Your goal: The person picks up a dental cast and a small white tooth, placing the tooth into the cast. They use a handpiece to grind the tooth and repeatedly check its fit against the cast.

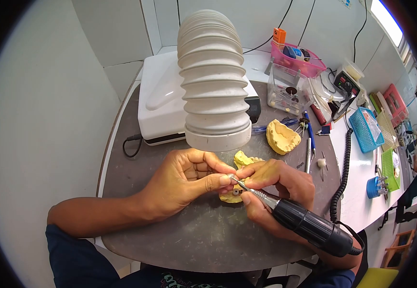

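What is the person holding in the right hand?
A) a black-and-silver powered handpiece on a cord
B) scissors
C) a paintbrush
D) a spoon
A: the right hand grips a handpiece with a black body and a silver nose, its tip up against the pinched fingertips of the left hand.

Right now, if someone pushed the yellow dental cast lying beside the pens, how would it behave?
The yellow dental cast looks like solid plaster, so it is probably stiff and fairly heavy for its size. It seems to rest flat on the table, so it would likely slide, not roll. Its thin tooth ridges look brittle and may chip if knocked.
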Available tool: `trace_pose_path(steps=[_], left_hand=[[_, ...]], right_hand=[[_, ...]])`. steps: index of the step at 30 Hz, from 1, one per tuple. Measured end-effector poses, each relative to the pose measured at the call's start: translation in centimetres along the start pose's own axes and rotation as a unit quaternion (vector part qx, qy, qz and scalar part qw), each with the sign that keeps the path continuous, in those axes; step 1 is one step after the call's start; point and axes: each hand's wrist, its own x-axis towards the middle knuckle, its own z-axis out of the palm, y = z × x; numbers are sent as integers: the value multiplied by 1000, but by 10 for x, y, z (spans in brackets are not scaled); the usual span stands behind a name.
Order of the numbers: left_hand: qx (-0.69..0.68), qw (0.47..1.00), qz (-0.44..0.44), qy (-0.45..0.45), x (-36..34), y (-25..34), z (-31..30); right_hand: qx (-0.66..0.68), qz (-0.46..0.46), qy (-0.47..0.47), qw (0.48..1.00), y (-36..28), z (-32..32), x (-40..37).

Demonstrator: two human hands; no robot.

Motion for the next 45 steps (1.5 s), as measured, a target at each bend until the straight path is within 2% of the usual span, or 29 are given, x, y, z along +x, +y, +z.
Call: trace_pose_path(steps=[6,15,26,33,45], left_hand=[[3,1000,-2,4,0,1,1],[-3,1000,0,5,0,1,1],[6,1000,-4,1,0,3,2],[14,1000,16,-8,-1,1,1],[48,999,19,-1,-2,1,3]], right_hand=[[-11,-19,-2,1000,0,-1,1],[3,15,-5,1000,-2,-2,0],[19,-11,11,1000,1,-4,-3],[12,14,6,1000,-3,-1,0],[-12,-21,4,1000,-5,-2,0]])
